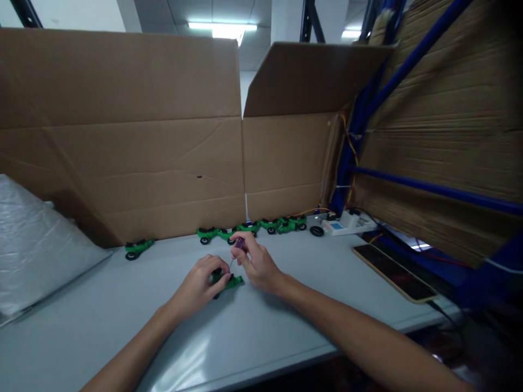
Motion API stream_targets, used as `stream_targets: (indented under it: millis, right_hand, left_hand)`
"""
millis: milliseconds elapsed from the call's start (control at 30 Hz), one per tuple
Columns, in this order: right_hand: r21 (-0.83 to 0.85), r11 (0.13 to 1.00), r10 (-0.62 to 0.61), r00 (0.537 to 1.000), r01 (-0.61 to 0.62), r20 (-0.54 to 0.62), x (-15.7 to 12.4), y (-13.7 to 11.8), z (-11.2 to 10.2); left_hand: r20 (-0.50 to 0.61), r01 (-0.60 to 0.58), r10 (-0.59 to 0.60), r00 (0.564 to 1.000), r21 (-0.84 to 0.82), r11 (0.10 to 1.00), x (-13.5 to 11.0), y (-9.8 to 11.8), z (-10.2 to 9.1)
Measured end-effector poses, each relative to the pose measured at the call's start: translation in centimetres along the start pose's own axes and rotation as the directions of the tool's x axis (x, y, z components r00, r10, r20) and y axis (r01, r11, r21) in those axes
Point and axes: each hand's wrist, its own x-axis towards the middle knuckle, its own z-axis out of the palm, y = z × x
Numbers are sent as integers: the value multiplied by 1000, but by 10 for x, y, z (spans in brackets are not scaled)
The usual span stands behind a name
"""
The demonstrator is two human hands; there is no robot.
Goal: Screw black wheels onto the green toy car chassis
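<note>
Near the middle of the white table, my left hand (204, 284) is closed round a small green toy vehicle (233, 282) with dark wheels, its fingers covering much of it. My right hand (260, 265) grips the purple handle of a screwdriver (239, 243). The screwdriver's thin shaft slants down to the toy, close to my left fingertips; where exactly its tip sits is hidden. Behind my hands, several similar green toys (269, 225) stand in a row along the cardboard. One more green toy (138, 248) is on its own farther left.
A bulging white bag (41, 250) rests at the left of the table (102, 321). At right are a loose black ring (316, 231), a power strip (351, 222) and a phone (394, 271) with a cable. Cardboard (122, 163) walls the back; blue rack bars (433, 188) border the right.
</note>
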Motion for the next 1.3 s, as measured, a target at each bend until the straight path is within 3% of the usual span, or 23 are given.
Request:
stream_targets:
  millis: [600, 1000, 1133, 1300]
  right_hand:
    - [-109, 990, -95, 995, 90, -41, 1, -3, -3]
    - [-103, 991, -91, 996, 88, -23, 2, -6, -4]
    - [-36, 999, -12, 1000, 11, -24, 3, -9, -4]
    - [251, 961, 124, 992, -116, -19, 9, -9, -1]
  left_hand:
    - [17, -7, 7, 1000, 18, 1000, 2, 2, 3]
    - [24, -14, 13, 1000, 37, 999, 1, 5, 2]
    - [34, -2, 1, 999, 15, 1000, -1, 3, 3]
    - [35, 13, -13, 999, 0, 1000, -2, 3, 4]
